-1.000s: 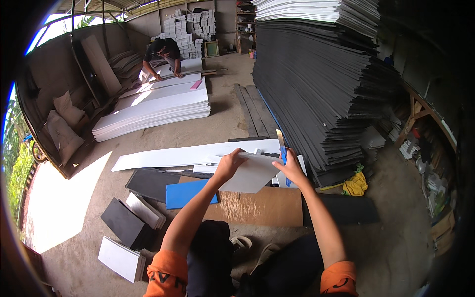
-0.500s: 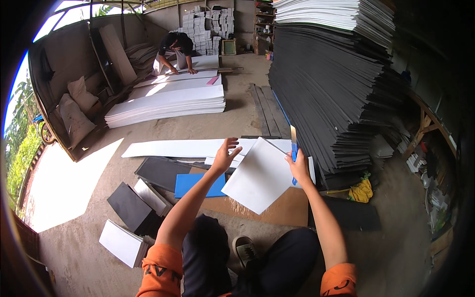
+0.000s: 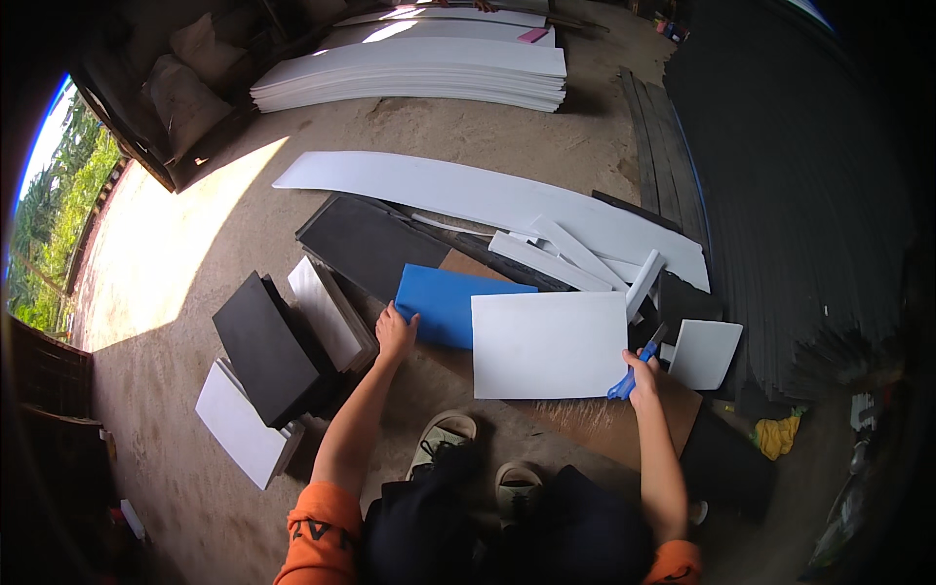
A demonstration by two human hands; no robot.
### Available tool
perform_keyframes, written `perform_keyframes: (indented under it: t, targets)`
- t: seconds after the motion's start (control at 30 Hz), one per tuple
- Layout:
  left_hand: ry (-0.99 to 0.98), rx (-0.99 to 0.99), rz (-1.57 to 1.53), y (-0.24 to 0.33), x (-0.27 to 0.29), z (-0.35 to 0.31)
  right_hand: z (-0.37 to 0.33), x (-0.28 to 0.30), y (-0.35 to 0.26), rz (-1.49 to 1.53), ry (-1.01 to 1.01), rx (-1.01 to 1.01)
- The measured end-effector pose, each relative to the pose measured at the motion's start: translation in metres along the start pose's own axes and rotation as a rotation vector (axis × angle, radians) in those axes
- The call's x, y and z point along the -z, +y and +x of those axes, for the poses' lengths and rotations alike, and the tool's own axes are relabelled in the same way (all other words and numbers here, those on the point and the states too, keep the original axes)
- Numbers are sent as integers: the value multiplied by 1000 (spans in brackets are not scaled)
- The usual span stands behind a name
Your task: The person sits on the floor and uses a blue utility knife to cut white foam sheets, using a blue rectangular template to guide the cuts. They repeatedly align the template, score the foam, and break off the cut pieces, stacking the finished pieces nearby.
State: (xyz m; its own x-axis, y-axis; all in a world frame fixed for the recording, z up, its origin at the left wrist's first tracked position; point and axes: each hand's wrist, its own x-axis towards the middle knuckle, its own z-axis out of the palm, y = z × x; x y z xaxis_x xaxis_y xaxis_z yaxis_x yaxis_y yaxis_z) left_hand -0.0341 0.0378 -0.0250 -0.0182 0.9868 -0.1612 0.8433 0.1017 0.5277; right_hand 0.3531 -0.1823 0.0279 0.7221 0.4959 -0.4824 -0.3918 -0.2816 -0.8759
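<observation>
My left hand (image 3: 396, 333) is closed on the left edge of a flat blue sheet (image 3: 439, 304), its thumb over the near corner. A white rectangular sheet (image 3: 548, 346) lies flat, overlapping the blue sheet's right end. My right hand (image 3: 642, 378) grips a utility knife (image 3: 634, 375) with a blue handle, beside the white sheet's lower right corner. The knife points up and away from me. Beneath the sheets shows a scratched brown board (image 3: 595, 426).
To the left stand stacks of black sheets (image 3: 268, 346) and white sheets (image 3: 239, 424). Beyond the board lie white offcut strips (image 3: 546, 261) and a long white sheet (image 3: 468, 190). A tall black stack (image 3: 790, 195) rises at right, near a yellow cloth (image 3: 777, 437).
The white sheet, tilted between my hands before, now lies flat. My left hand has come down to the blue sheet; my right still holds the knife. The view has tipped downward.
</observation>
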Motion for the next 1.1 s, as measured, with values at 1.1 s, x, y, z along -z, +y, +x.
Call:
perform_keyframes:
  t: [1.1]
  targets:
    - [-40,-27,-376,53,-28,-33,-25,55,77,-1233,287,427]
